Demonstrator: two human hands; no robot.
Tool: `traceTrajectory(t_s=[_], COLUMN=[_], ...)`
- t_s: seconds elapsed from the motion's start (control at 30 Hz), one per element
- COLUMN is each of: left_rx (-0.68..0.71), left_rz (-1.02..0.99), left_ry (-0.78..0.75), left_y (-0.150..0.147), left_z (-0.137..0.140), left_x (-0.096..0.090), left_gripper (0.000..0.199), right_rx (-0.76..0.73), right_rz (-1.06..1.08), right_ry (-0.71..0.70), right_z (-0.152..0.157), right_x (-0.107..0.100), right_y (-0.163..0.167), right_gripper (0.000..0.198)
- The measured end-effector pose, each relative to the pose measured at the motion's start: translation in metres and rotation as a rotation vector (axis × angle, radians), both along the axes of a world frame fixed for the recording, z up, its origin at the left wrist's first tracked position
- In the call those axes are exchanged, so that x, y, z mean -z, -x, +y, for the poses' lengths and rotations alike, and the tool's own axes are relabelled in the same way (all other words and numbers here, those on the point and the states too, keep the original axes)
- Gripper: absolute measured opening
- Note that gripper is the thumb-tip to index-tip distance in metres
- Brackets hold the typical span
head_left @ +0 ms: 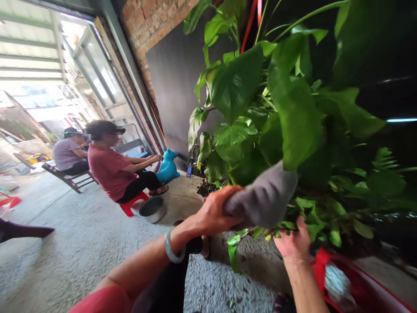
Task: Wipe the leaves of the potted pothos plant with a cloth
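Red sleeve (100, 302) and bare forearm lie nearest the camera, leading to the left hand (216, 211); a pale bracelet (168, 247) sits at the wrist behind that grip. Item held: grey cloth (263, 195), bunched, extending forward and to the right of the left fingers, its far end against or just beneath a large leaf (298, 117).

Handling assessment: cloth judged light, soft and limp, with little risk of slipping; a gathered hold at the near end, as found, appears adequate. Leaf judged thin, smooth and easily creased or torn; support is best given from beneath, near the stalk, with light pressure.

Grip, left: fingers closed around the cloth, no gap noted. Grip, right: the right hand (295, 241), below and to the right of the cloth, reaches into low leaves (312, 217), thumb raised against them; whether its fingers are closed cannot be determined, foliage obscuring them. Red bag (321, 258) stands just right of that wrist; metal basin (155, 216) lies left of the left grip, well apart.
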State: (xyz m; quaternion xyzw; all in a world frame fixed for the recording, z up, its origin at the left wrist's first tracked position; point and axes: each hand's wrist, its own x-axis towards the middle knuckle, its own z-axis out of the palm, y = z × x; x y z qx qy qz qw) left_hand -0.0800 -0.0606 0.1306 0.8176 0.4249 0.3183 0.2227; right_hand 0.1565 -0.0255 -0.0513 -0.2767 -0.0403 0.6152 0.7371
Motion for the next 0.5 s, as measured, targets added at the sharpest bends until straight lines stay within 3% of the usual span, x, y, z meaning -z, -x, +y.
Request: traceTrajectory(t_s=[0.1,0.17,0.23,0.37,0.43,0.5], left_rx=[0.230,0.285,0.198,-0.127,-0.177,-0.146], left_rz=[0.247,0.253,0.129,-0.170,-0.191,-0.089], left_ry=[0.120,0.211,0.212,-0.171,-0.397,-0.516], left_y=[0.008,0.024,0.039,0.041,0.028,0.014], left_z=[-0.006,-0.013,-0.019,-0.006,0.015,0.036], left_x=[0.018,0.012,-0.009,-0.055,-0.063,-0.057], left_gripper=[0.048,0.047,0.047,0.048,0.051,0.052], right_rx=[-0.116,-0.206,-0.184,-0.122,-0.172,-0.175], right_rz=[-0.036,-0.042,-0.025,-0.028,-0.048,-0.051], right_ry=[0.006,-0.008,0.018,-0.004,-0.052,-0.061], right_z=[-0.003,-0.005,-0.007,-0.005,-0.004,-0.002], right_x=[-0.001,-0.002,-0.004,-0.006,-0.005,-0.003], right_y=[0.000,-0.001,-0.003,-0.002,-0.001,0.000], right_gripper=[0.039,0.049,0.044,0.040,0.046,0.047])
